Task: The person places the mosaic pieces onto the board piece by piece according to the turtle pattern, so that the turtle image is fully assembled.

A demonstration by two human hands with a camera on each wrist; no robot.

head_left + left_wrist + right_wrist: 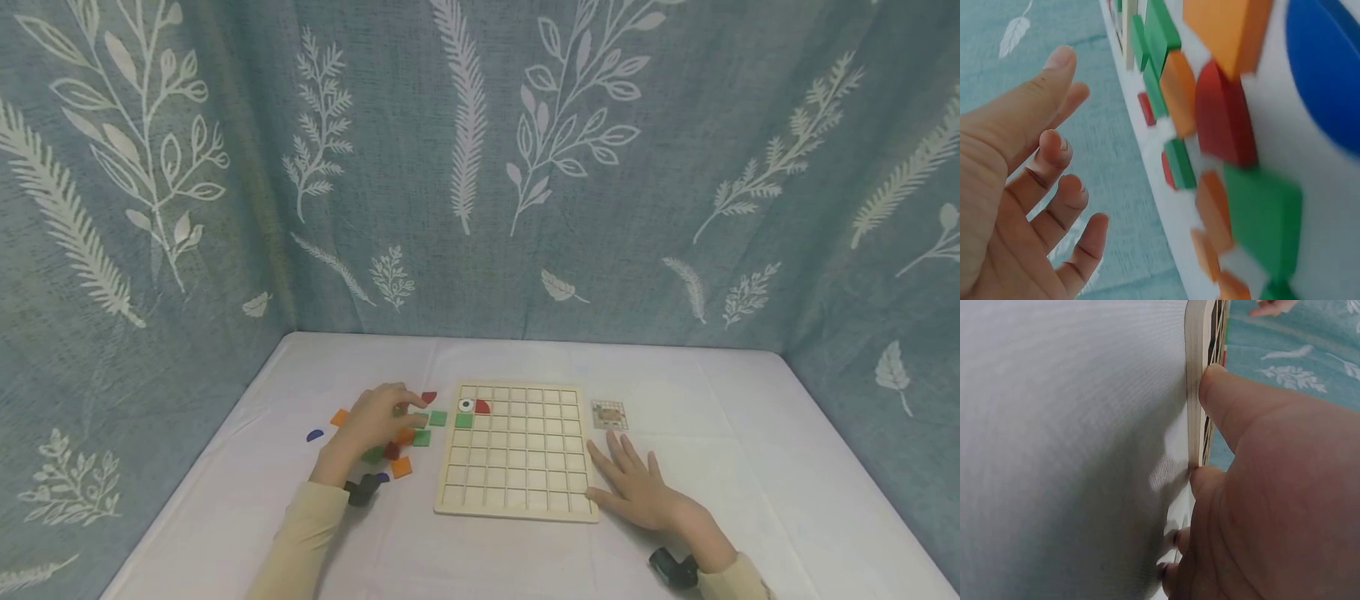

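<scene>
My left hand hovers over a scatter of loose flat pieces, its thumb and fingers apart and nothing between them. Near its fingertips lie a red piece and a green square. In the left wrist view, red, green and orange pieces lie beside that hand. My right hand has its fingers spread, with the thumb at the right edge of a wooden grid board. In the board's upper left cells sit an eye tile, a red rounded piece and a green square.
A small printed card lies right of the board, just beyond my right fingertips. A blue half-round piece is at the far left of the scatter. A white cloth covers the table, and a leaf-patterned curtain stands behind it.
</scene>
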